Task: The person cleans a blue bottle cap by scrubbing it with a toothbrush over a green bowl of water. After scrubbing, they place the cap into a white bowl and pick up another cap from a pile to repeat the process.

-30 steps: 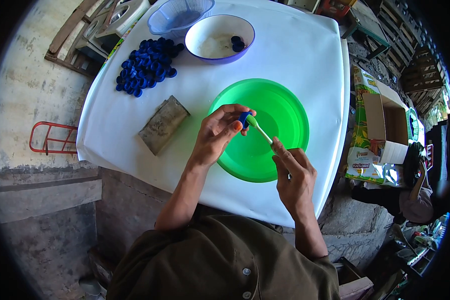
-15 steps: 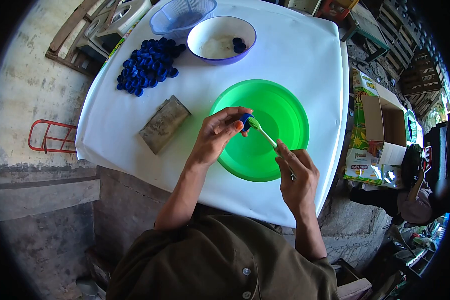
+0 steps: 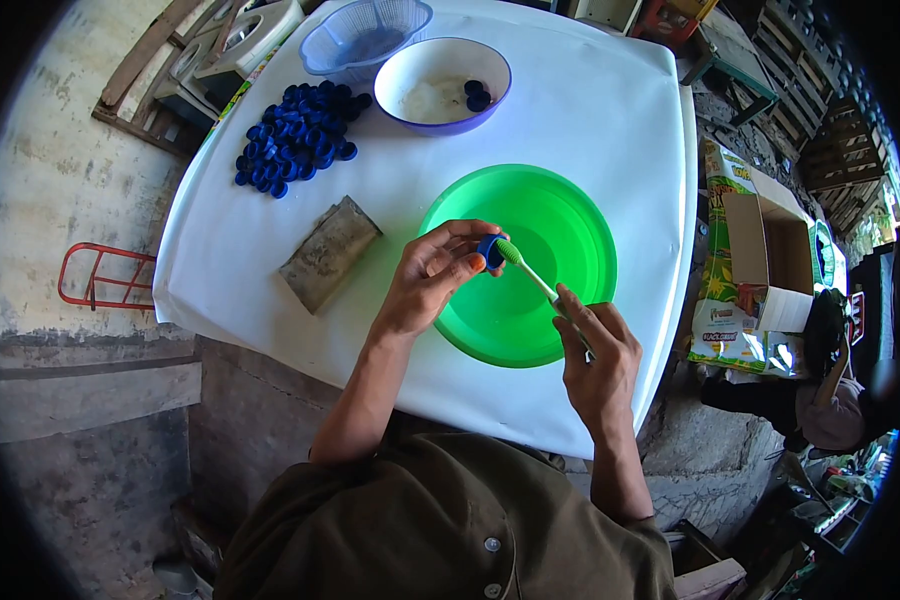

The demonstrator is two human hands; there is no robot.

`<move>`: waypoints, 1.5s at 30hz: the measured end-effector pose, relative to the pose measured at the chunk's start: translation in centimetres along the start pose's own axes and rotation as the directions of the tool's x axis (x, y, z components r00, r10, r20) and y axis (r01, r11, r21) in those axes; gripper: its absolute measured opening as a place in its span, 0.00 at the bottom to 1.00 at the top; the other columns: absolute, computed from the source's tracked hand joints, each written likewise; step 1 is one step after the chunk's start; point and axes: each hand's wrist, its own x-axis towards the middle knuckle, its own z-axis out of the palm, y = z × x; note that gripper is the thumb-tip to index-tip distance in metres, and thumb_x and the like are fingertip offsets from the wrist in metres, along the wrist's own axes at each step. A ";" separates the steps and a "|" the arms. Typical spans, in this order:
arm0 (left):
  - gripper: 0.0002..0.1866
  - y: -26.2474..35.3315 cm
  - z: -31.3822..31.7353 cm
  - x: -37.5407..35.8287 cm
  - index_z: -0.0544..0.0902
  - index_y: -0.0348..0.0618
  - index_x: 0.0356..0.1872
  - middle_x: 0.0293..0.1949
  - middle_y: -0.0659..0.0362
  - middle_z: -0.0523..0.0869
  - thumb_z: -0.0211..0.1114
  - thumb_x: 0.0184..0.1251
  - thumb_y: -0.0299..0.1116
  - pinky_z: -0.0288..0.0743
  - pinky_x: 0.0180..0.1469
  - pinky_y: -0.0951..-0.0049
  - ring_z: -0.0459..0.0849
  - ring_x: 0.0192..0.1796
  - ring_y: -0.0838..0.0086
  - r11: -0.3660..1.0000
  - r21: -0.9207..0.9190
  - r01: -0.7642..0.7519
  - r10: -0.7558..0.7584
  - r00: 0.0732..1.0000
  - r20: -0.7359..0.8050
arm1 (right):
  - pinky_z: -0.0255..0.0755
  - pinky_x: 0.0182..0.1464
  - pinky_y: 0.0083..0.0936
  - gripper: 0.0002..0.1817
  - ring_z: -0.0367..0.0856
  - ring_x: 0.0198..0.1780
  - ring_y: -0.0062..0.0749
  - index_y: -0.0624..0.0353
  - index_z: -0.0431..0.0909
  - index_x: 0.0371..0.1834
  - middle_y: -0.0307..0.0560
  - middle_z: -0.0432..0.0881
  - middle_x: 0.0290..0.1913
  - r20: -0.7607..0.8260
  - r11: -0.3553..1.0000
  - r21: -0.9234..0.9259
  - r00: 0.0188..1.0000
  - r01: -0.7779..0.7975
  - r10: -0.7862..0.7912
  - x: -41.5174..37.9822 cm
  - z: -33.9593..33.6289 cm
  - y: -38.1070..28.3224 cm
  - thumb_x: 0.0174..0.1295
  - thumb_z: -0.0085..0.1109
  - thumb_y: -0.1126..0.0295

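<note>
L hand pinches blue cap – R hand grips toothbrush; box print unreadable.

On the white table we see a heap of blue bottle caps, and just beside it a white bowl with a purple rim holding two more blue caps. A pale blue plastic strainer sits touching the bowl at the table's far edge. Nearer us, a weathered grey block lies flat. Off the table to our right stands an open cardboard carton, and to our left a red metal rack rests on the concrete.
</note>
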 end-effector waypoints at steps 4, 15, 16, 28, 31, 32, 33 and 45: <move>0.20 0.1 0.5 0.1 0.75 0.31 0.61 0.61 0.46 0.79 0.62 0.70 0.22 0.76 0.64 0.66 0.80 0.61 0.66 0.998 0.033 -0.062 0.063 0.997 -0.043 | 0.79 0.35 0.31 0.18 0.87 0.32 0.40 0.63 0.83 0.57 0.55 0.87 0.35 0.163 0.985 0.107 0.979 -0.138 0.119 -0.4 0.0 -0.9 0.62 0.65 0.80; 0.20 0.2 -0.1 0.0 0.78 0.33 0.59 0.63 0.48 0.78 0.64 0.66 0.19 0.75 0.63 0.73 0.79 0.63 0.69 0.993 0.115 0.004 -0.001 0.999 -0.033 | 0.78 0.34 0.35 0.13 0.86 0.30 0.47 0.69 0.83 0.50 0.58 0.86 0.34 0.052 0.999 -0.011 0.998 -0.038 0.038 0.2 -0.4 -0.3 0.63 0.64 0.78; 0.20 0.4 0.1 0.1 0.78 0.33 0.59 0.63 0.49 0.78 0.64 0.65 0.18 0.76 0.62 0.73 0.79 0.62 0.69 0.994 0.107 -0.018 0.021 0.999 -0.026 | 0.78 0.33 0.35 0.13 0.86 0.30 0.48 0.68 0.83 0.50 0.57 0.86 0.33 0.031 0.999 -0.041 0.999 -0.023 0.024 0.3 -0.3 -0.3 0.63 0.65 0.77; 0.18 0.3 -0.3 0.2 0.81 0.36 0.56 0.63 0.47 0.78 0.62 0.65 0.17 0.79 0.62 0.71 0.81 0.63 0.65 0.988 0.103 -0.112 0.107 0.993 0.051 | 0.74 0.30 0.34 0.12 0.85 0.28 0.37 0.68 0.82 0.51 0.53 0.83 0.27 0.263 0.922 0.281 0.945 -0.268 0.195 -0.4 -0.2 0.4 0.68 0.62 0.75; 0.17 0.3 -0.1 0.5 0.81 0.35 0.56 0.60 0.48 0.81 0.65 0.66 0.18 0.79 0.61 0.69 0.83 0.60 0.66 0.982 0.132 -0.133 0.131 0.991 0.025 | 0.75 0.31 0.38 0.13 0.83 0.28 0.52 0.64 0.84 0.50 0.55 0.83 0.32 0.065 0.997 0.028 0.996 -0.067 0.065 -0.1 0.1 0.1 0.63 0.66 0.75; 0.17 0.0 -0.2 0.6 0.81 0.35 0.56 0.58 0.49 0.83 0.65 0.67 0.18 0.80 0.60 0.70 0.83 0.59 0.68 0.982 0.131 -0.136 0.137 0.991 0.001 | 0.75 0.31 0.38 0.12 0.83 0.28 0.52 0.64 0.83 0.50 0.55 0.83 0.32 0.069 0.997 0.021 0.995 -0.072 0.071 -0.1 0.3 -0.2 0.63 0.66 0.75; 0.17 -0.1 -0.1 0.7 0.82 0.34 0.57 0.57 0.49 0.84 0.65 0.67 0.18 0.80 0.59 0.72 0.84 0.57 0.70 0.982 0.129 -0.137 0.141 0.990 -0.024 | 0.75 0.31 0.38 0.12 0.83 0.29 0.52 0.64 0.83 0.50 0.55 0.83 0.31 0.075 0.997 0.015 0.994 -0.078 0.076 -0.3 0.5 -0.4 0.63 0.66 0.75; 0.19 0.0 0.1 0.0 0.81 0.34 0.58 0.57 0.49 0.85 0.69 0.68 0.26 0.77 0.63 0.63 0.84 0.58 0.64 0.991 0.104 -0.084 0.085 0.996 -0.011 | 0.75 0.32 0.30 0.14 0.81 0.26 0.36 0.70 0.83 0.50 0.58 0.84 0.33 0.258 0.920 0.290 0.947 -0.262 0.189 -0.4 -0.2 0.4 0.64 0.66 0.74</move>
